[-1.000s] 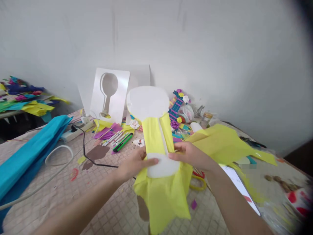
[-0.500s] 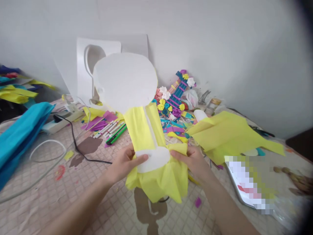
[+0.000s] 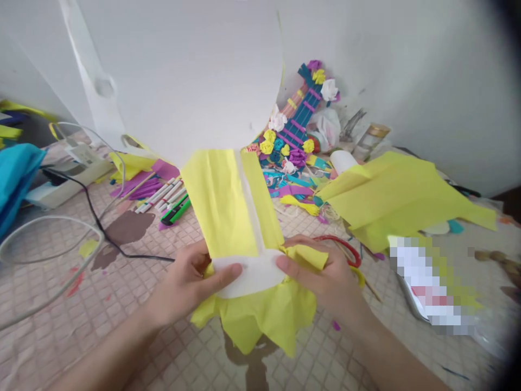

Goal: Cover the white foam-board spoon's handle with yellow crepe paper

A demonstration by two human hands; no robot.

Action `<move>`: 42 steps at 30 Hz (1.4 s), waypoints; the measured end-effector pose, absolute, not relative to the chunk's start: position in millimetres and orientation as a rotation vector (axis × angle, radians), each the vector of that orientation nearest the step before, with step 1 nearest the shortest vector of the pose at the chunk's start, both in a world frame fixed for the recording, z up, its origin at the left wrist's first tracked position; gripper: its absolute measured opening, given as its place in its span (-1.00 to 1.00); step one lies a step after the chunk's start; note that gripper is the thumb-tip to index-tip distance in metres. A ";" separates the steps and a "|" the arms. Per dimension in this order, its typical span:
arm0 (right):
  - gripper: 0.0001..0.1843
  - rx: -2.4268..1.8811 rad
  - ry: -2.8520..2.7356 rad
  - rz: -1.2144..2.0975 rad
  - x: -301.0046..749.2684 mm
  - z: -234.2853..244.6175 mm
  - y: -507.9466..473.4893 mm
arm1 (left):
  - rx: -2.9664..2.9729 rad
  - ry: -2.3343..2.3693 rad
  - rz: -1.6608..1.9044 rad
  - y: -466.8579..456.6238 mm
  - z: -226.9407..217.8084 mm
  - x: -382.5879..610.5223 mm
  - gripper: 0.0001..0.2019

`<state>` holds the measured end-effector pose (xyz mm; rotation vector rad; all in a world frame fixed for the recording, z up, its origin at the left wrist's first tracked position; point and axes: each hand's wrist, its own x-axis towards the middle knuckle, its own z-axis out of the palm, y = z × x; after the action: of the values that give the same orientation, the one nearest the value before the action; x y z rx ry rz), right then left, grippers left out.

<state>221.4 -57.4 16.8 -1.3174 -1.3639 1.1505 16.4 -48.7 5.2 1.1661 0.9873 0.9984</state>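
Note:
Between my hands is a paper craft: a yellow crepe-paper band (image 3: 220, 206) joins a large white card disc (image 3: 195, 76) above to a small white oval card (image 3: 250, 276) below. Ruffled yellow crepe paper (image 3: 260, 320) hangs under the oval. My left hand (image 3: 183, 285) pinches the oval's left end, thumb on top of the card. On the opposite end, my right hand (image 3: 325, 277) grips the oval and a fold of crepe paper, its thumb also on the card. Fingers of both hands behind the paper are hidden.
Behind stands a paper guitar (image 3: 301, 119) with paper flowers. Yellow crepe sheets (image 3: 399, 201) and a pixelated phone (image 3: 419, 304) lie right; red-handled scissors (image 3: 344, 244) are near my right hand. Left are markers (image 3: 158, 196), a green cutter (image 3: 175, 209) and a power strip (image 3: 69, 182).
The white disc has tipped up and toward me, so it looks far larger and hides the molded board behind. My view has shifted; both hands keep their hold on the oval.

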 end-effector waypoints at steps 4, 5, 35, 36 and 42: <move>-0.94 -1.220 -1.451 0.979 220.0 13.8 -60.7 | 1.069 0.974 1.009 -50.8 7.5 18.8 -0.77; -0.95 -1.199 -1.478 0.945 220.1 13.9 -61.3 | 1.043 0.975 1.015 -50.9 7.9 19.5 -0.77; -0.86 -1.063 -1.343 1.015 219.1 10.2 -61.8 | 1.073 0.933 1.055 -50.9 4.6 15.1 -0.85; -0.85 -1.053 -1.364 1.034 219.0 10.9 -62.0 | 1.089 0.916 1.042 -50.5 4.6 14.5 -0.85; -0.86 -1.083 -1.380 1.096 216.9 12.2 -64.2 | 1.178 0.901 1.054 -49.4 2.1 13.5 -0.82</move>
<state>216.9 -64.2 12.2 -1.0833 -1.3801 1.0964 13.5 -49.4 2.1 1.1778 0.9005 1.0536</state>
